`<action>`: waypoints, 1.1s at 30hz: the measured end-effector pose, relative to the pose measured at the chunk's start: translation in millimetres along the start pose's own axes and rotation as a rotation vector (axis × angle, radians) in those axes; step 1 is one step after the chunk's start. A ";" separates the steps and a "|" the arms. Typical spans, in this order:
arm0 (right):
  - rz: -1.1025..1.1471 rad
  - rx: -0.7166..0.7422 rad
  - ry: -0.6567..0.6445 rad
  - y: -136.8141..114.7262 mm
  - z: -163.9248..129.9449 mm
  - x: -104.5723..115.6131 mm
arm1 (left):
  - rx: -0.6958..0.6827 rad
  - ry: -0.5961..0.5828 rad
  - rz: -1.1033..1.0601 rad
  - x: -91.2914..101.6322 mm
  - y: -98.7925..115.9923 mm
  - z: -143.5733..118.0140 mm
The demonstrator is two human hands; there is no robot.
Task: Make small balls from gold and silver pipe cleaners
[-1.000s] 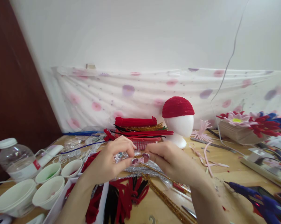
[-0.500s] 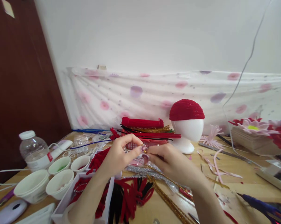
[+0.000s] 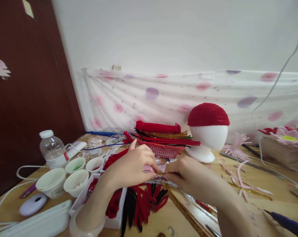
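Observation:
Both hands meet low over the middle of the table. My left hand (image 3: 133, 164) has its fingers curled and closed on one end of a short glittery gold pipe cleaner (image 3: 161, 172). From the other side my right hand (image 3: 188, 174) pinches the same piece between thumb and forefinger. Only a little gold shows between the fingertips; the rest is hidden. Beneath the hands lie silver tinsel stems (image 3: 157, 179) and a bundle of gold pipe cleaners (image 3: 182, 207). Looped red and black pipe cleaner pieces (image 3: 142, 204) lie just in front.
A foam head with a red cap (image 3: 208, 115) stands behind my right hand, beside a red basket (image 3: 161, 149) of pipe cleaners. Left are white bowls (image 3: 51, 182), a plastic bottle (image 3: 53, 151) and a white box (image 3: 121, 209). A blue pointed tool (image 3: 284, 222) lies right.
Both hands have come down closer to the table, with the gold piece between them. My left fingers have turned over, more knuckles showing. The view has shifted slightly left.

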State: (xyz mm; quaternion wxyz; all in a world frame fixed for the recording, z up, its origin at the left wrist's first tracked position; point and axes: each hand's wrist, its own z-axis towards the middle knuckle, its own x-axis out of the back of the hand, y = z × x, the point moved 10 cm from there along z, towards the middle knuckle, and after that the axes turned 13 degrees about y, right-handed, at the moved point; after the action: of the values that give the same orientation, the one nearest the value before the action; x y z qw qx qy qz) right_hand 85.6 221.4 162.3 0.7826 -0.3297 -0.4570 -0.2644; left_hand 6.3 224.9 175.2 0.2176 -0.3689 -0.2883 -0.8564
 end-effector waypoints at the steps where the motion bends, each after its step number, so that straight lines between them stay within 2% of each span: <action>1: -0.018 0.003 0.001 -0.7 0.5 -1.2 | -0.020 -0.014 0.038 -2.2 2.6 -0.6; 5: -0.031 0.017 -0.025 0.2 0.8 -3.9 | -0.068 -0.073 0.147 -12.6 11.5 -2.5; 9: 0.168 0.075 -0.075 0.2 -5.6 5.8 | -0.053 -0.058 0.005 -11.6 15.2 1.0; 11: 0.259 0.056 -0.081 4.8 -9.0 14.0 | -0.012 0.035 -0.112 -1.4 10.1 5.8; 16: 0.381 0.008 -0.006 12.7 -7.9 26.3 | 0.143 0.364 -0.523 25.0 -14.5 10.6; 20: 0.626 -0.012 -0.024 4.2 3.2 9.2 | 0.265 0.640 -0.949 25.9 -28.3 5.5; 22: 0.741 -0.038 -0.066 0.3 8.8 -4.8 | 0.345 0.684 -1.126 14.6 -31.5 4.5; 24: 0.798 -0.056 -0.111 -0.2 11.4 -15.5 | 0.379 0.654 -1.153 4.8 -28.7 6.3; 26: 0.865 -0.069 -0.141 3.0 10.5 -18.6 | 0.357 0.629 -1.093 2.8 -25.0 8.0; 30: 1.073 -0.072 -0.092 13.7 6.3 -3.2 | 0.302 0.663 -1.058 4.2 -25.7 7.3; 33: 1.040 -0.062 -0.033 17.2 6.1 6.1 | 0.288 0.733 -1.035 4.2 -29.4 4.2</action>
State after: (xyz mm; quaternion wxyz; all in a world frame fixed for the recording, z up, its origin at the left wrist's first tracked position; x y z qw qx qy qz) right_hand 97.3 236.4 165.3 0.7931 -0.5404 -0.2370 0.1512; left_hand -11.4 248.7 170.9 -0.0917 0.1664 -0.4477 -0.8738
